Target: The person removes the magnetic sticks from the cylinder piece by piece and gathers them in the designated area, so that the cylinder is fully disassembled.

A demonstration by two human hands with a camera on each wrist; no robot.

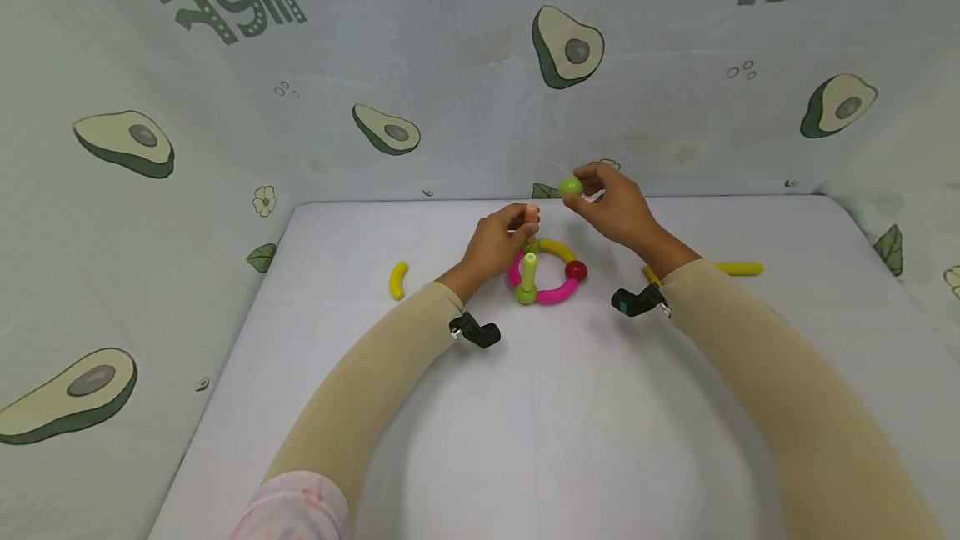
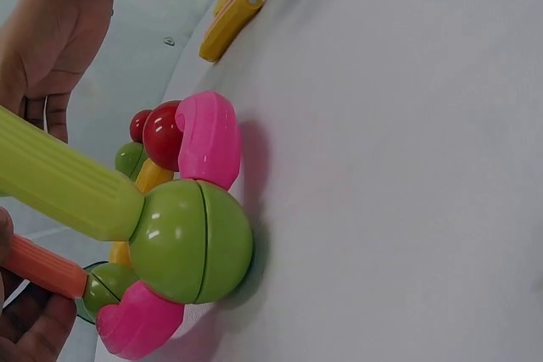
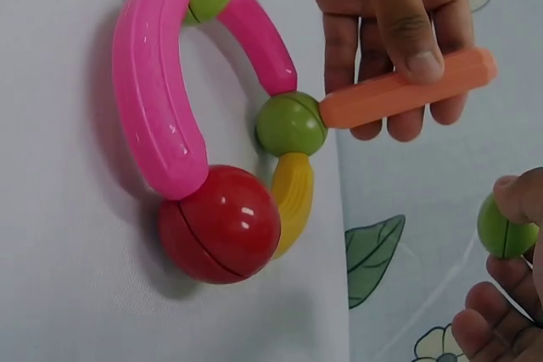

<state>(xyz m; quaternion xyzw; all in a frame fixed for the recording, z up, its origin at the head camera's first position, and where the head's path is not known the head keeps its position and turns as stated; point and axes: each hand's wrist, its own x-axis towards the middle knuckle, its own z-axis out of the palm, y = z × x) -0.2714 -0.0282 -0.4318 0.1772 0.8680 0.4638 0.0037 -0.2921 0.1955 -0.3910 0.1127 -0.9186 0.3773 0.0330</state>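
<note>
On the white table lies a ring of toy rods and balls: pink curved rods, a yellow curved rod, a red ball and green balls. A light green rod stands up from the ring's near green ball. My left hand holds an orange rod between thumb and fingers, its lower end against the ring's far green ball. Above and right of the ring, my right hand pinches a loose green ball.
A yellow curved rod lies left of the ring. To the right, partly behind the right forearm, lies a straight yellow rod with other pieces. An avocado-print cloth hangs behind the table's far edge.
</note>
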